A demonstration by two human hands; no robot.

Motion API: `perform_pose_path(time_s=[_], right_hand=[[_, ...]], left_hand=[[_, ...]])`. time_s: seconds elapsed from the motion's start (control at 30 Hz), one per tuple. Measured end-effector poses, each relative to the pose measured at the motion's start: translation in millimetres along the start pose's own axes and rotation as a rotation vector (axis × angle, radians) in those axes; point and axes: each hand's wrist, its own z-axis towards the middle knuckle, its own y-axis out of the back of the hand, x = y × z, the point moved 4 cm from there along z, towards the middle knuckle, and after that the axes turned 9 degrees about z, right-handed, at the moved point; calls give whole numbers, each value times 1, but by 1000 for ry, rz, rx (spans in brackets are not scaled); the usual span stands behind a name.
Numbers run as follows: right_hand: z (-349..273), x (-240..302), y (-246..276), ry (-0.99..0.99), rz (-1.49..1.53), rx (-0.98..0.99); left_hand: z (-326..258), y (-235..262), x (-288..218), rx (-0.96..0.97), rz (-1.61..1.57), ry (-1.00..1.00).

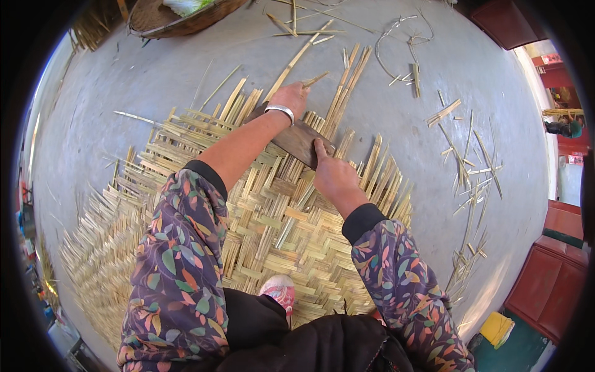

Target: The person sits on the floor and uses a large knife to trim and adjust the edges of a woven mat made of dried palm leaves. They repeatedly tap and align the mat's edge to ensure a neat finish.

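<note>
A woven mat (310, 245) of split reed or bamboo strips lies on the floor, with loose strip ends sticking out along its far edge. My left hand (291, 99), with a silver bangle at the wrist, is closed near that edge on a pale strip (317, 79) whose end pokes out past the fingers. A dark brown, flat, board-like tool (300, 142) lies slantwise across the strips. My right hand (338, 178) is closed at its near right end, one finger stretched along it. My left forearm hides part of the mat, and the right hand's grip is partly hidden.
One pink patterned shoe (278, 290) rests on the mat. Loose strips (474, 161) lie scattered on the grey floor at right. At the far left stands a round basket (180, 17) with something leafy green in it. A dark red cabinet (548, 286) and a yellow object (496, 328) are at right.
</note>
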Motion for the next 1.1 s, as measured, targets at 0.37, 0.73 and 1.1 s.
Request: perform_pose_path(time_s=[0.37, 0.73, 1.1], right_hand=[[21, 17, 3, 9, 65, 60], [29, 25, 8, 15, 32, 90], [36, 34, 8, 101, 115, -77]], left_hand=[[6, -5, -1, -152, 16, -42], [22, -10, 40, 153, -692, 205], [42, 102, -118, 85, -570, -103]])
